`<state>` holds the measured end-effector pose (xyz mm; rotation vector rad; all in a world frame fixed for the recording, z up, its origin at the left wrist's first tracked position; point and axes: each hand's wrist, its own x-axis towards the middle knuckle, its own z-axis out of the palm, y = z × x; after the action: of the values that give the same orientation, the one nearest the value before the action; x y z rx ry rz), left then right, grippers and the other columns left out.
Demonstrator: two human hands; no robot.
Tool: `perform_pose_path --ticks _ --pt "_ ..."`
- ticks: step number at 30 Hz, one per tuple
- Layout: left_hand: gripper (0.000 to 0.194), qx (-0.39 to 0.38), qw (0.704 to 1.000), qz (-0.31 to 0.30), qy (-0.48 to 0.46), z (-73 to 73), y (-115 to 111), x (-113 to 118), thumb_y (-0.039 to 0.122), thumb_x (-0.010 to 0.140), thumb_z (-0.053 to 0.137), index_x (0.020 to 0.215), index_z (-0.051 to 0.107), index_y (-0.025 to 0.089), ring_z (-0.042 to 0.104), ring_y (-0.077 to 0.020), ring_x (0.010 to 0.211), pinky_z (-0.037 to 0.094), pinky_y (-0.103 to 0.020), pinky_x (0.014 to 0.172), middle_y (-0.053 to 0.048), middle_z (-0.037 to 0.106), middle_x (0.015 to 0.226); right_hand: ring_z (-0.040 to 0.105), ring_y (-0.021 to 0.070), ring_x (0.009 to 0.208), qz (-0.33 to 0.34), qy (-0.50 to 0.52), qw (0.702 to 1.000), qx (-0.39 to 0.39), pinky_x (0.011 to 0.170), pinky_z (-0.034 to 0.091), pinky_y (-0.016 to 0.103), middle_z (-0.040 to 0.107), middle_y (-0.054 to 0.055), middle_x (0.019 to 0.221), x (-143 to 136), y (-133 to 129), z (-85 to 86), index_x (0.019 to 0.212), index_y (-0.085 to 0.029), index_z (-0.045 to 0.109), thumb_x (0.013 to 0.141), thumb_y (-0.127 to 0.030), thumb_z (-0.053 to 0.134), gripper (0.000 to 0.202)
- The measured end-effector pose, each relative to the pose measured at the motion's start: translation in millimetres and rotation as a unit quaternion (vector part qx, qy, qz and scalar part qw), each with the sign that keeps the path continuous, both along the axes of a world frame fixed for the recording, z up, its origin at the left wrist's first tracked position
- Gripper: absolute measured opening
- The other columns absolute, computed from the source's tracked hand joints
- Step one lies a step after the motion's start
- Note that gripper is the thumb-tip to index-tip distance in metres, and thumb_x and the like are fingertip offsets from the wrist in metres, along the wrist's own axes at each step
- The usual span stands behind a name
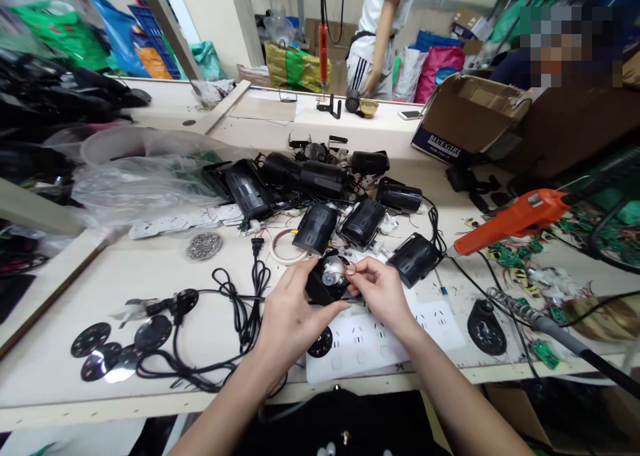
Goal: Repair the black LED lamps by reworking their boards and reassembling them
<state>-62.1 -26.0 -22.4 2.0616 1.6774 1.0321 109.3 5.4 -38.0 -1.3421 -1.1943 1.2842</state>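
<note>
A black housing (320,291) with a small motor (332,274) inside lies between my hands at the middle of the bench. My left hand (295,306) grips the housing's left side, fingers on its rim and thumb stretched along the near side. At its right, my right hand (379,289) pinches thin red wires (352,270) beside the motor. Beneath and in front of the hands is a white panel with socket slots (370,349). Several black housings (316,228) sit just beyond, and a roll of tape (286,246) lies to their left.
An orange electric screwdriver (515,223) reaches in from the right, near green circuit boards (545,353). Black cables (240,303), black discs (91,339) and a dish of screws (204,245) are on the left. A cardboard box (465,119) stands behind; a person (383,36) is beyond the bench.
</note>
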Motion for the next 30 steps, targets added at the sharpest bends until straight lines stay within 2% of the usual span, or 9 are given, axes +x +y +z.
perform_pose_path --ticks 6,15,24,30 --pt "0.068 -0.008 1.000 0.011 0.012 1.5 1 0 0.042 0.067 0.082 0.124 0.052 0.019 0.067 -0.0292 0.100 0.058 -0.040 0.082 -0.009 0.067 0.114 0.061 0.0135 0.047 0.015 0.051 0.998 -0.017 0.047 0.053 0.024 0.063 -0.002 0.056 2 4 0.9 0.069 -0.020 0.063 0.067 -0.042 0.073 0.025" --pt "0.066 -0.001 0.999 0.028 0.021 4.0 0 11 0.040 0.066 0.083 0.121 0.053 0.017 0.068 -0.0297 0.099 0.058 -0.039 0.082 -0.011 0.068 0.112 0.059 0.0112 0.044 -0.006 0.084 0.996 -0.031 0.045 0.052 0.022 0.063 -0.002 0.055 1 5 -1.2 0.071 -0.018 0.065 0.065 -0.041 0.075 0.026" --pt "0.063 0.013 1.000 0.017 0.017 0.4 -5 11 0.038 0.071 0.079 0.123 0.051 0.017 0.067 -0.0289 0.102 0.057 -0.039 0.085 -0.012 0.067 0.115 0.058 0.0105 0.043 -0.016 0.079 0.996 -0.027 0.044 0.051 0.022 0.064 -0.002 0.055 -1 5 -5.1 0.072 -0.017 0.066 0.066 -0.040 0.073 0.024" --pt "0.066 0.022 0.999 0.038 -0.003 0.8 -2 11 0.039 0.066 0.084 0.120 0.056 0.012 0.068 -0.0289 0.099 0.057 -0.040 0.085 -0.013 0.068 0.110 0.058 0.0121 0.045 -0.006 0.042 0.999 -0.013 0.046 0.050 0.023 0.063 -0.001 0.055 -2 5 -5.5 0.070 -0.018 0.066 0.067 -0.040 0.072 0.024"
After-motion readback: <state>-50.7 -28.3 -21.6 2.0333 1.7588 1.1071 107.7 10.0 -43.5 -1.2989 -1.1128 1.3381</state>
